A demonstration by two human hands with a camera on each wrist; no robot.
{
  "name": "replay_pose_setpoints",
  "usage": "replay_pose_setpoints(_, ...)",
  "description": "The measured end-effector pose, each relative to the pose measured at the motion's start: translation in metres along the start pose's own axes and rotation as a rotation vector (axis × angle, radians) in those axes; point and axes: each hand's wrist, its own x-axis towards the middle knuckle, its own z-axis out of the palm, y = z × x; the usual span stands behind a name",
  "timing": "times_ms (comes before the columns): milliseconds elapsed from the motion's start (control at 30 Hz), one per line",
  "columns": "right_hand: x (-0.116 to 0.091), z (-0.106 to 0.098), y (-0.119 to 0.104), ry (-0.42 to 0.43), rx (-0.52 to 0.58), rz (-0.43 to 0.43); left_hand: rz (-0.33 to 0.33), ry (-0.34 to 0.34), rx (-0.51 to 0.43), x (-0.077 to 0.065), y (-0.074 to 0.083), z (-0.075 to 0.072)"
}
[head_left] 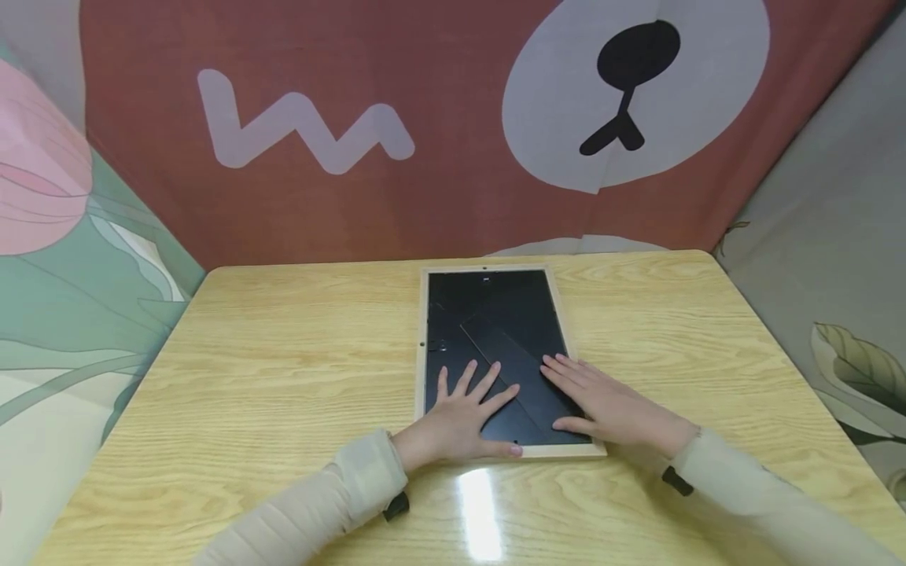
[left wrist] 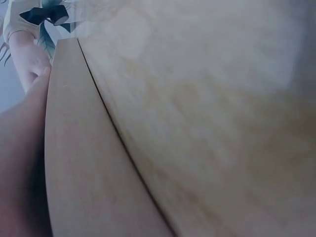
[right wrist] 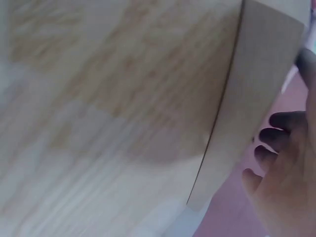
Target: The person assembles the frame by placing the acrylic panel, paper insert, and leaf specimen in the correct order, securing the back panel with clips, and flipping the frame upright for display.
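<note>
A picture frame (head_left: 488, 314) with a pale wooden border lies face down on the table, its black backing board upward. Across the backing runs a slanted stand flap, with a small metal hanger near the far edge. My left hand (head_left: 462, 415) rests with spread fingers on the near left part of the backing, its thumb at the near border. On the near right part lies my right hand (head_left: 612, 405), fingers straight over the right border and backing. Both wrist views show the border's side against the tabletop, with the left hand (left wrist: 19, 148) and right hand (right wrist: 284, 173) beside it.
The light wood-grain table (head_left: 297, 354) stretches around the frame. A reddish-brown cloth (head_left: 439, 204) with a cartoon face hangs behind its far edge, and printed cloths (head_left: 821, 236) hang at the sides. Light glares off the tabletop near the front.
</note>
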Motion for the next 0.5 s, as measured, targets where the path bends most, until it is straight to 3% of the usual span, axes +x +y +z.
replay_pose_setpoints(500, -0.03, -0.007, 0.005, 0.096, -0.039, 0.045, -0.005, -0.005, 0.044, 0.0, -0.001, 0.003)
